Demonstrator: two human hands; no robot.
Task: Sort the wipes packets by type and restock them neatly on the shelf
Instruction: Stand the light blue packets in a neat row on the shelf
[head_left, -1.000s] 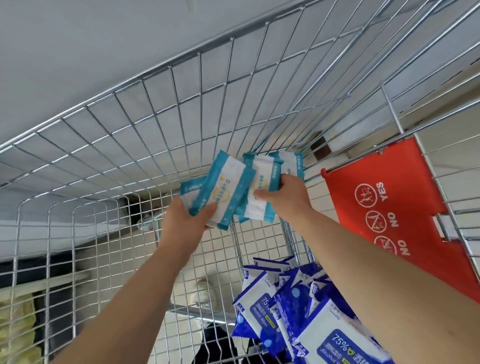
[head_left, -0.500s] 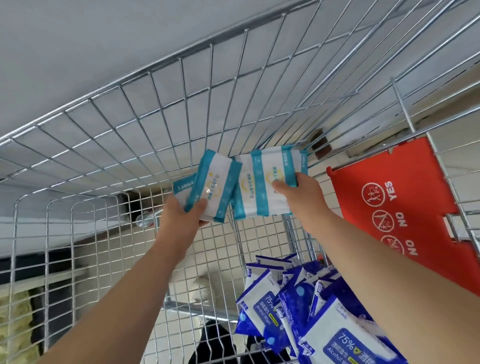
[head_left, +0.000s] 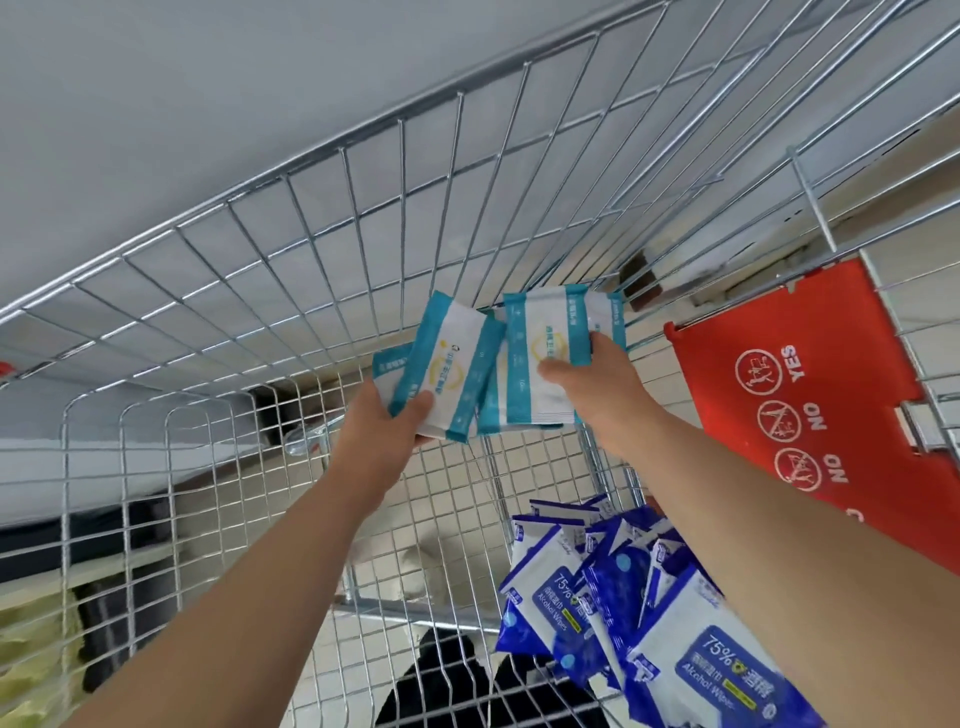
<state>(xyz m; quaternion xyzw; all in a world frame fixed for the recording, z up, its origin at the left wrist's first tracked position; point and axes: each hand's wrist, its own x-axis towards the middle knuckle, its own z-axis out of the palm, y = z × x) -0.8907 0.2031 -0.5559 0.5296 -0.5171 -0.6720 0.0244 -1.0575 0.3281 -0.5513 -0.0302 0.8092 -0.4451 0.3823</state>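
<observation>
Left hand (head_left: 387, 426) grips teal-striped wipes packets (head_left: 447, 364) and right hand (head_left: 587, 384) pinches another teal stack (head_left: 540, 353), both raised inside the wire cart (head_left: 311, 228); blue alcohol wipes packets (head_left: 597, 587) lie piled below

free — cart (head_left: 343, 150) left side | blocked — blue packets (head_left: 545, 577) heaped right

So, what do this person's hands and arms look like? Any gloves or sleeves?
Both are bare: the left hand and right hand wear no gloves, and no sleeve, watch or bracelet shows on either forearm within the frame.
</observation>
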